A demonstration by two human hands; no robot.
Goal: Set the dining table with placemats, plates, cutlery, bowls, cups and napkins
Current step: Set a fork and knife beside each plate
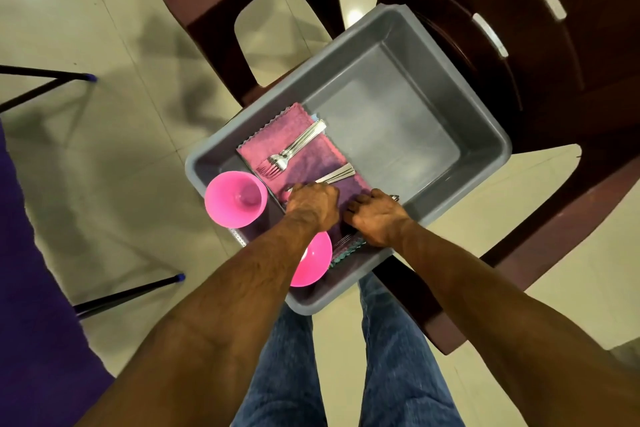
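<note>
Tub: grey plastic tub (pixel 398 45) sits on the seat of a dark brown chair (pixel 540 87), its far half bare, its near half crowded.
Napkins: pink napkins (pixel 294 135) lie stacked in the near-left part of the tub, scalloped edges showing.
Forks: a bundle of forks (pixel 294 149) rests on the napkins, tines toward the left wall.
More cutlery: a second bundle of cutlery (pixel 337 175) lies just beyond the left hand, handles fanned out.
Cup: pink cup (pixel 235 199) stands upright at the tub's left corner, touching the wall.
Bowl: pink bowl (pixel 311 260) sits at the near edge, half hidden under the left forearm.
Left hand: left hand (pixel 313 204) is down on the napkins, fingers curled at the second cutlery bundle; whether it truly grips, I cannot tell.
Right hand: right hand (pixel 377 215) is just beside it, fingers bent onto the cloth near the tub's near wall; grip cannot be told.
Around: a second chair (pixel 221 3) stands behind the tub; a purple cloth (pixel 38 288) and thin black legs (pixel 128 295) are to the left.
Room: pale tiled floor (pixel 104 184) lies open on the left.
</note>
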